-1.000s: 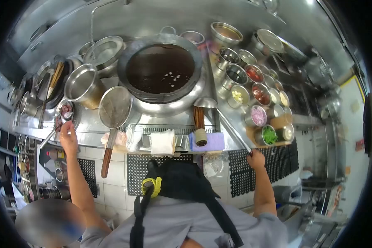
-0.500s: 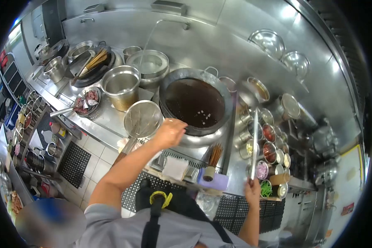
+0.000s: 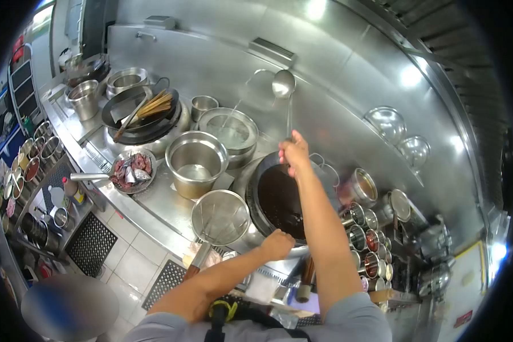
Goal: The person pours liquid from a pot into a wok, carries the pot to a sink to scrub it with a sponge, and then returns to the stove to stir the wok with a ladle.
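Note:
My right hand point(image 3: 294, 153) is stretched out over the far side of the wok and grips a long-handled ladle point(image 3: 284, 84). The ladle's bowl is raised toward the back wall, close to the running water spout. My left hand point(image 3: 278, 245) is closed at the near rim of the wok point(image 3: 255, 196); what its fingers hold, if anything, is hidden. Dark brown liquid point(image 3: 278, 194) fills the wok, partly covered by my right forearm. Left of the wok, a wire-mesh strainer point(image 3: 220, 216) lies with its wooden handle pointing toward me.
A tall metal pot point(image 3: 196, 165) and a water-filled basin point(image 3: 228, 128) stand left of the wok. Further left are a perforated ladle with fish pieces point(image 3: 133, 172) and a second wok point(image 3: 111, 108). Seasoning containers point(image 3: 372, 239) crowd the right. A blurred person point(image 3: 69, 308) is at lower left.
My right hand has swung the ladle from above the seasoning containers at right across to the back behind the wok. The left hand stays by the near rim. The view has shifted.

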The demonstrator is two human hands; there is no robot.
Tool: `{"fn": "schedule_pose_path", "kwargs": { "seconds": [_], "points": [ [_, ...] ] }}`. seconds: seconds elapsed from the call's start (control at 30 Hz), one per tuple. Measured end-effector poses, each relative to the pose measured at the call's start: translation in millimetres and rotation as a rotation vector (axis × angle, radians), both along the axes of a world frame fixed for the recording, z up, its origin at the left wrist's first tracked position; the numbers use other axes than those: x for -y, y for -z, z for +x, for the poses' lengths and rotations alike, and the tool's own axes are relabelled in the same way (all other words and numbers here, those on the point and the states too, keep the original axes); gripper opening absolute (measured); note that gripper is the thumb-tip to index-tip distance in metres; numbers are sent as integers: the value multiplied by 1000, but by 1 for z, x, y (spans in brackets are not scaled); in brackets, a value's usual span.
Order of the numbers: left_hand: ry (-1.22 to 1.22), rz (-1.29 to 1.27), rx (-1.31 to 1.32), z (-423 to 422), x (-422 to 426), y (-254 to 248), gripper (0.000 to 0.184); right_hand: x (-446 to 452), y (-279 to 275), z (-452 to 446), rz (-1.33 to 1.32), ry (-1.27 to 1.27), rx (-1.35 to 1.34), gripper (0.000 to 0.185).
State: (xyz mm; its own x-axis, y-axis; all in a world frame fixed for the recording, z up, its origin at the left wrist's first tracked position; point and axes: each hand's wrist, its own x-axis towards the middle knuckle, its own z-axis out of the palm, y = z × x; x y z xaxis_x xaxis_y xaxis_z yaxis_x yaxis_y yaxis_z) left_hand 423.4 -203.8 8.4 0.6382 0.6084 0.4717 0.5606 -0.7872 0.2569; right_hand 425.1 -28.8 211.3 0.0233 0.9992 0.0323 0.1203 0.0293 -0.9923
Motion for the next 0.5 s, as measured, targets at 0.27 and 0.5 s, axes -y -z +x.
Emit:
{"fn": "schedule_pose_path", "kwargs": {
  "seconds": [0.27, 0.5],
  "points": [
    [-7, -77, 53, 5, -5, 9, 13, 57, 7, -4, 78, -3, -275, 81],
    [-62, -226, -109, 20, -10, -6, 13, 170, 27, 97, 43, 93, -167, 81]
  ]
}}
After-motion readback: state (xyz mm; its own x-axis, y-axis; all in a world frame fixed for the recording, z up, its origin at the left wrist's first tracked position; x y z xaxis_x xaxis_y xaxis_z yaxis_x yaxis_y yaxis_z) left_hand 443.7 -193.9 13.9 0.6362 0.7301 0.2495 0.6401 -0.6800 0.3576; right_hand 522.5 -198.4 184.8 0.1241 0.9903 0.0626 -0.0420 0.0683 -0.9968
